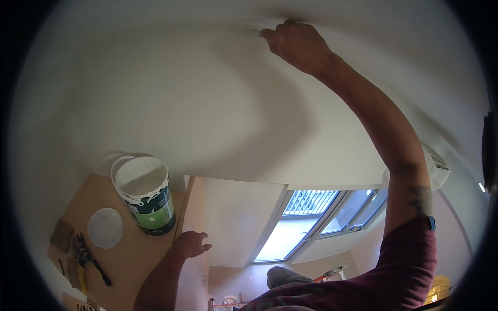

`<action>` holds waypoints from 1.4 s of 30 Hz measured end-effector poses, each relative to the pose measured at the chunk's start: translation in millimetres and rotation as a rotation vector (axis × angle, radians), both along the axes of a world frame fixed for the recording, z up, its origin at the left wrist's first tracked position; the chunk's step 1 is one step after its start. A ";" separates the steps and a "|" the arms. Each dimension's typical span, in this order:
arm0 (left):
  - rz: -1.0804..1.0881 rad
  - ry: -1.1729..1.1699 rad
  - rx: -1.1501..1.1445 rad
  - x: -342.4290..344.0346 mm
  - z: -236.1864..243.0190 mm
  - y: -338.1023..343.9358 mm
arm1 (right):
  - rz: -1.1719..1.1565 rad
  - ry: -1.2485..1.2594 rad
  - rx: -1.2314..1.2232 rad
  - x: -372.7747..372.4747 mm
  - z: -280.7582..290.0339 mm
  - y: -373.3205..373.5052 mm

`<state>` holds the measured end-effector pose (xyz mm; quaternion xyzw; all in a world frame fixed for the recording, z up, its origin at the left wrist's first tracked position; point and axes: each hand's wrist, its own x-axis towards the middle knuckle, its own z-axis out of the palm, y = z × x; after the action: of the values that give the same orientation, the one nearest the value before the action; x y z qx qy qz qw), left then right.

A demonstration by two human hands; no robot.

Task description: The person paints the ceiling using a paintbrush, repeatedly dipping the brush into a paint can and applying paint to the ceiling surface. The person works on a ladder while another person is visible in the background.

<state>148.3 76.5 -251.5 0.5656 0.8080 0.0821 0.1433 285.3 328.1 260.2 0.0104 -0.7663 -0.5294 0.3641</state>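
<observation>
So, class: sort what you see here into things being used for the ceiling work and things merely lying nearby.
In use:
right hand holding a small tool, mostly hidden, against the ceiling
open paint bucket
left hand on the cupboard edge

Lying about:
round lid
pliers
window

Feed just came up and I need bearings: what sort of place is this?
Likely a room indoors being painted, seen from close under the ceiling. The right hand works at the ceiling, an open paint bucket stands on a cabinet top by the left hand, and a window shows below.
</observation>
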 end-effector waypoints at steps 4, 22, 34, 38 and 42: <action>-0.009 0.001 0.006 -3.9 1.2 2.0 | -0.101 -0.014 -0.060 3.8 3.0 -12.8; -0.016 -0.008 0.038 15.0 -18.1 -2.8 | 0.621 -0.699 -0.821 -44.2 -129.0 -140.2; -0.010 -0.051 -0.013 9.8 -5.6 -1.4 | 0.939 -0.972 -0.627 -149.2 -232.4 -305.7; -0.001 0.024 0.078 9.6 -17.8 4.2 | 0.604 -0.902 -0.524 -215.2 -317.4 -353.3; -0.014 0.177 0.247 6.1 -68.8 29.8 | 0.697 -0.874 -0.545 -240.0 -357.6 -356.6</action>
<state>154.4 106.3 -320.2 0.5896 0.7972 0.1299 0.0013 45.4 -28.5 -97.5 0.3821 -0.9037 -0.1115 0.1577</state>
